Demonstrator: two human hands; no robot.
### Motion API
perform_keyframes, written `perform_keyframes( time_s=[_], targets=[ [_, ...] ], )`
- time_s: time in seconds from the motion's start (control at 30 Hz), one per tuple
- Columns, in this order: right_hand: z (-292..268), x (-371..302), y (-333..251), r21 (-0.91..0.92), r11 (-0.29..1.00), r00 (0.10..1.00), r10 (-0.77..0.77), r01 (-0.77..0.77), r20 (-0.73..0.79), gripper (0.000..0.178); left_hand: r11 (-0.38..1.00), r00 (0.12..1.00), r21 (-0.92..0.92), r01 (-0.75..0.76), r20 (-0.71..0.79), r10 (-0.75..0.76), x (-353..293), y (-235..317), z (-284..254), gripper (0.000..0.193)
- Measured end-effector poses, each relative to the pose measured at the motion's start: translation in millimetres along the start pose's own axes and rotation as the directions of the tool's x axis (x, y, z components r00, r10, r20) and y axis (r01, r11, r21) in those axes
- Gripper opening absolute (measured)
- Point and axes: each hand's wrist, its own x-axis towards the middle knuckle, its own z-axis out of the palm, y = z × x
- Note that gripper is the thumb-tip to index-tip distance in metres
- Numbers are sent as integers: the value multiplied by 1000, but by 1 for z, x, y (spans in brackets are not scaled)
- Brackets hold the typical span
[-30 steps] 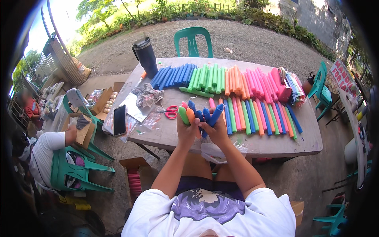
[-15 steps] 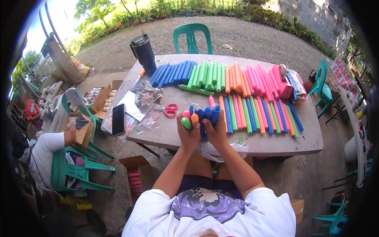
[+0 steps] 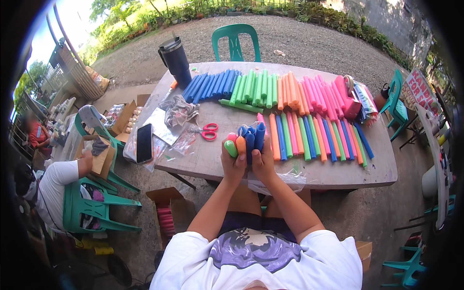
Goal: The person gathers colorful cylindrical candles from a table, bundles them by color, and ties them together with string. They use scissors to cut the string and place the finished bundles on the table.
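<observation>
Over the near edge of the table [image 3: 338, 178], I've got left hand [image 3: 233, 164] and right hand [image 3: 264, 164] side by side, fingers curled round one candle bundle [image 3: 250, 142], blue, orange, green, pink; red-handled scissors [image 3: 209, 137] lie near, leftward.

The left hand [image 3: 234, 164] and right hand [image 3: 264, 162] wrap 1 bundle of candles [image 3: 250, 141] so closely that I can't see its lower ends or count what's in it. Across the table [image 3: 348, 177], the green chair [image 3: 235, 28] has its legs hidden, while the blades of the red scissors [image 3: 204, 131] blur into clear plastic [image 3: 185, 144]. Off to the left, the person in red [image 3: 37, 132] is too small for me to tell what they're handling.
</observation>
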Motion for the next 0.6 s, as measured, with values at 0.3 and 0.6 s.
perform_keyframes(
  time_s=[0.3, 0.6],
  targets=[
    [-3, -1, 4, 64, 998, 999, 21, -24, 44, 59, 993, 998, 103, -55, 13, 54, 2, -9, -2, 70],
    [-1, 0, 1, 90, 996, 996, 16, -24, 88, 63, 987, 997, 140, -73, 27, 70, 3, -5, 0, 53]
  ],
)
